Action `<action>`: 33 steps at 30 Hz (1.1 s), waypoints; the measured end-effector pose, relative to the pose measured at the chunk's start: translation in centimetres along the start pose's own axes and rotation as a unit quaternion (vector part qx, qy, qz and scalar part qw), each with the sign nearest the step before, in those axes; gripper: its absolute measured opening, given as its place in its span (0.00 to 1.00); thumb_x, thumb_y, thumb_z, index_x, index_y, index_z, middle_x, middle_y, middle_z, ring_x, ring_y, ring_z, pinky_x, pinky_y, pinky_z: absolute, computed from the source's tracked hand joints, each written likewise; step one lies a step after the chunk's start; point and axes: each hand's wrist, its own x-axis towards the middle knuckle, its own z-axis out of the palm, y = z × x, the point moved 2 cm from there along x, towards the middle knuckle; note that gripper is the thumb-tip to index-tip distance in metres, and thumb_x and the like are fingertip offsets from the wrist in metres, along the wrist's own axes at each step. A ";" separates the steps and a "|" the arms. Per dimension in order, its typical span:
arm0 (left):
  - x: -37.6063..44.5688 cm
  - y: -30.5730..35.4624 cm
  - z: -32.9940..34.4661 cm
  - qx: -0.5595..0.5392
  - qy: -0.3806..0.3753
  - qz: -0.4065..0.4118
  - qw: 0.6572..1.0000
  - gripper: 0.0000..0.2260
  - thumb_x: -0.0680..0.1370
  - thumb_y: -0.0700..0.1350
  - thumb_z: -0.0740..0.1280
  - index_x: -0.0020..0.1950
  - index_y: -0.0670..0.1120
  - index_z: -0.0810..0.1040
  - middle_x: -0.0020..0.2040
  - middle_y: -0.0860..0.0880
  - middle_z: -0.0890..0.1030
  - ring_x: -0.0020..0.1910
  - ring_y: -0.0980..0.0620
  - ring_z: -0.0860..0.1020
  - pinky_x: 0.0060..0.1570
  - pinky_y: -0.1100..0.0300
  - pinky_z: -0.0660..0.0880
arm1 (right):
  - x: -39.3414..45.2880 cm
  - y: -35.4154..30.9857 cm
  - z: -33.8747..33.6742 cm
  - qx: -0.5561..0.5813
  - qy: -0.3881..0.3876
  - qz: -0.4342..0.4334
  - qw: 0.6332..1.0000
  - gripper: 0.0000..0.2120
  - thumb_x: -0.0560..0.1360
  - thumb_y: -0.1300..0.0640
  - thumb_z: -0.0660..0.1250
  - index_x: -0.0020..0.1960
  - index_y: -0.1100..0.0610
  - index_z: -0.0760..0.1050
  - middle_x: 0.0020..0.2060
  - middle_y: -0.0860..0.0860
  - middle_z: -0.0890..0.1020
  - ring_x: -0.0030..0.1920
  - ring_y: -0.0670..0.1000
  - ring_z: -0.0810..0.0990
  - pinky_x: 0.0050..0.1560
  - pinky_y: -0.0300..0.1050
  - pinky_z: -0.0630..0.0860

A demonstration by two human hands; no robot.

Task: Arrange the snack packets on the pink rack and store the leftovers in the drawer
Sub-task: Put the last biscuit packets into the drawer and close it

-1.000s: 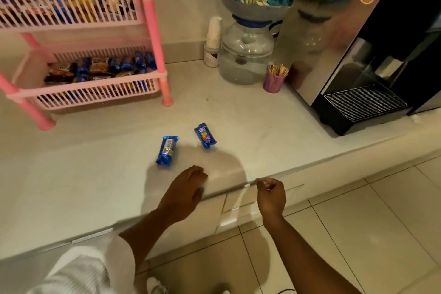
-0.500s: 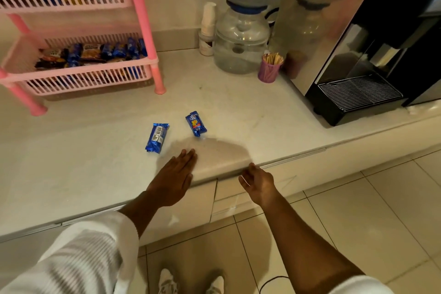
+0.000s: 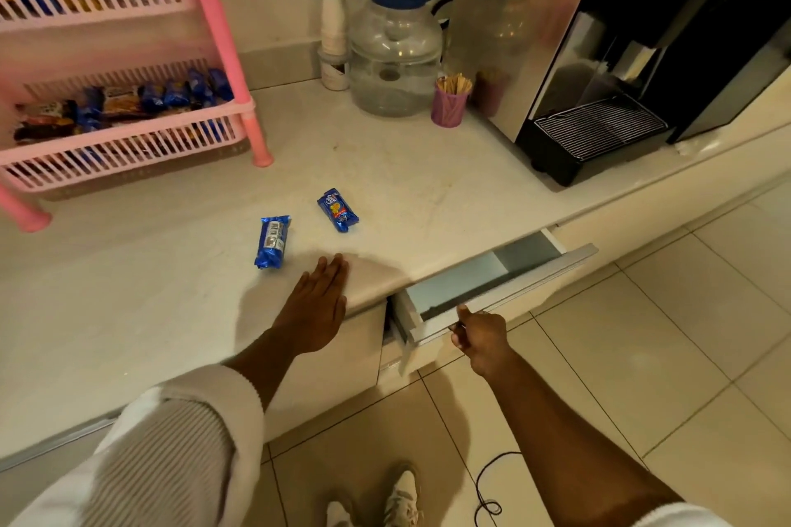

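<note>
Two blue snack packets lie loose on the counter: one (image 3: 272, 241) with a barcode facing up, the other (image 3: 337, 210) a little farther right. My left hand (image 3: 316, 307) lies flat with straight fingers on the counter's front edge, just short of the barcode packet. My right hand (image 3: 478, 331) grips the top edge of the drawer (image 3: 501, 285), which stands partly pulled out under the counter; what shows of its grey inside holds nothing. The pink rack (image 3: 201, 11) stands at the back left, with several packets on its two visible shelves.
A water dispenser jar (image 3: 396, 64), a stack of paper cups (image 3: 334, 28) and a purple cup of wooden sticks (image 3: 449, 101) stand at the back of the counter. A black coffee machine (image 3: 633, 68) fills the right end. My shoes and a black cable lie on the tiled floor.
My right hand has taken the drawer's edge and pulled the drawer partly out. My left hand stays flat on the counter edge. Both packets lie where they were.
</note>
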 end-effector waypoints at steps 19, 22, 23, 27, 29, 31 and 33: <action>-0.7 0.1 0.4 0.019 0.006 0.002 1.000 0.27 0.84 0.52 0.50 0.80 0.44 0.45 0.81 0.45 0.45 0.80 0.44 0.46 0.78 0.47 0.50 | -4.9 4.8 -6.7 0.066 0.072 -0.025 0.995 0.12 0.77 0.61 0.72 0.42 0.59 0.69 0.37 0.59 0.78 0.33 0.53 0.74 0.31 0.44 0.79; -0.7 0.1 0.1 0.023 0.019 0.011 0.999 0.28 0.84 0.51 0.54 0.80 0.43 0.49 0.81 0.44 0.49 0.79 0.43 0.51 0.76 0.46 0.56 | -5.0 5.1 -6.9 0.069 0.080 -0.032 0.994 0.11 0.77 0.61 0.72 0.44 0.59 0.69 0.39 0.60 0.78 0.35 0.54 0.76 0.33 0.46 0.80; -0.7 0.0 0.0 0.026 0.020 0.015 0.999 0.28 0.83 0.51 0.55 0.80 0.43 0.49 0.81 0.44 0.50 0.79 0.42 0.52 0.76 0.46 0.57 | -5.0 5.2 -6.9 0.067 0.081 -0.033 0.994 0.11 0.76 0.60 0.72 0.45 0.59 0.69 0.40 0.60 0.78 0.35 0.54 0.77 0.35 0.47 0.81; -0.8 0.0 -0.4 0.024 0.026 0.023 0.999 0.29 0.83 0.52 0.57 0.80 0.43 0.51 0.80 0.44 0.53 0.79 0.43 0.55 0.75 0.48 0.59 | -5.5 5.2 -7.1 -0.084 0.182 -0.089 0.976 0.18 0.72 0.54 0.77 0.55 0.58 0.72 0.46 0.56 0.81 0.43 0.54 0.80 0.49 0.52 0.81; -0.7 0.1 -0.7 0.010 0.041 0.020 0.999 0.30 0.82 0.52 0.60 0.79 0.43 0.54 0.80 0.45 0.57 0.78 0.44 0.58 0.75 0.50 0.61 | -6.0 4.6 -6.8 -0.139 0.234 -0.165 0.948 0.17 0.71 0.54 0.77 0.54 0.55 0.73 0.47 0.51 0.79 0.44 0.53 0.79 0.47 0.48 0.77; -0.5 0.2 -1.2 -0.012 0.059 0.005 0.998 0.29 0.80 0.52 0.64 0.78 0.44 0.60 0.78 0.46 0.62 0.76 0.46 0.62 0.74 0.53 0.63 | -6.1 3.4 -5.8 -0.172 0.223 -0.235 0.930 0.13 0.72 0.54 0.76 0.51 0.52 0.74 0.46 0.48 0.79 0.45 0.51 0.79 0.44 0.43 0.73; -0.4 0.3 -2.0 -0.031 0.088 -0.011 0.996 0.26 0.79 0.52 0.66 0.75 0.46 0.66 0.75 0.47 0.68 0.73 0.48 0.67 0.71 0.56 0.67 | -5.7 2.0 -4.0 -0.209 0.188 -0.278 0.918 0.08 0.73 0.55 0.75 0.48 0.51 0.76 0.44 0.47 0.81 0.44 0.49 0.80 0.39 0.39 0.71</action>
